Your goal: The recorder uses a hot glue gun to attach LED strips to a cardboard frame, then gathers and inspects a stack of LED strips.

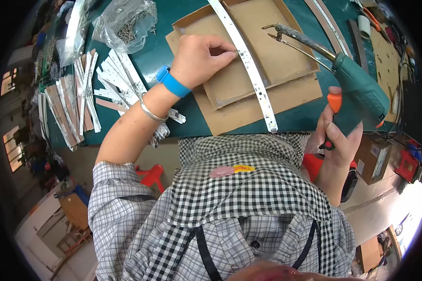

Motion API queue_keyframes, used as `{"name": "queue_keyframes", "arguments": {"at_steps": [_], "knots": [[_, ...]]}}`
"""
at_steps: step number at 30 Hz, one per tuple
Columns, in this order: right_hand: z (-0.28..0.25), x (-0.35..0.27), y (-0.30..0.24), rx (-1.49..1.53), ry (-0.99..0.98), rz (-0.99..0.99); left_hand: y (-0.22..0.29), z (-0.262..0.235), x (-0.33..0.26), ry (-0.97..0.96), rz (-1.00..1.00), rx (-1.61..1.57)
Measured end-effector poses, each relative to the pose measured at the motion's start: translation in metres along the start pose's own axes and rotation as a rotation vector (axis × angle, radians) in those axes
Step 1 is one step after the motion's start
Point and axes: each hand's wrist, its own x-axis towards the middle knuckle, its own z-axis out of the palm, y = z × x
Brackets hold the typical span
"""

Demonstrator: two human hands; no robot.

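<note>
1. A heap of flat white strip pieces (86, 89) lies far left on the green table (157, 51); a crinkled clear bag (126, 21) sits behind.
2. The left hand (199, 58) pinches the long white LED strip (248, 65), curved across brown cardboard sheets (262, 89).
3. The right hand (337, 133) grips a green soldering gun (356, 91) with an orange trigger; its metal tip hangs above the cardboard; the grip is partly hidden.

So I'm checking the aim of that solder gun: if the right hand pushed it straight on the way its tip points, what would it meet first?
Probably the cardboard tray, then the white LED strip that the left hand pins. The right hand holds the gun with its tip above the tray; height is unclear.
</note>
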Motion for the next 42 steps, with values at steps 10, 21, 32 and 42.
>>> {"name": "queue_keyframes", "arguments": {"at_steps": [10, 21, 32, 42], "knots": [[-0.004, -0.002, 0.0, 0.038, 0.039, -0.014, 0.008, -0.009, 0.003, -0.033, -0.001, 0.025], [-0.024, -0.001, -0.002, 0.05, 0.112, -0.153, 0.064, -0.009, -0.023, -0.131, 0.633, 0.281], [-0.076, 0.036, -0.001, -1.024, 0.617, -0.339, 0.086, 0.006, -0.021, -0.394, 0.823, 0.439], [-0.084, 0.046, 0.023, -1.315, 0.604, -0.401, 0.086, -0.08, -0.097, -0.287, 0.538, 0.614]]}}
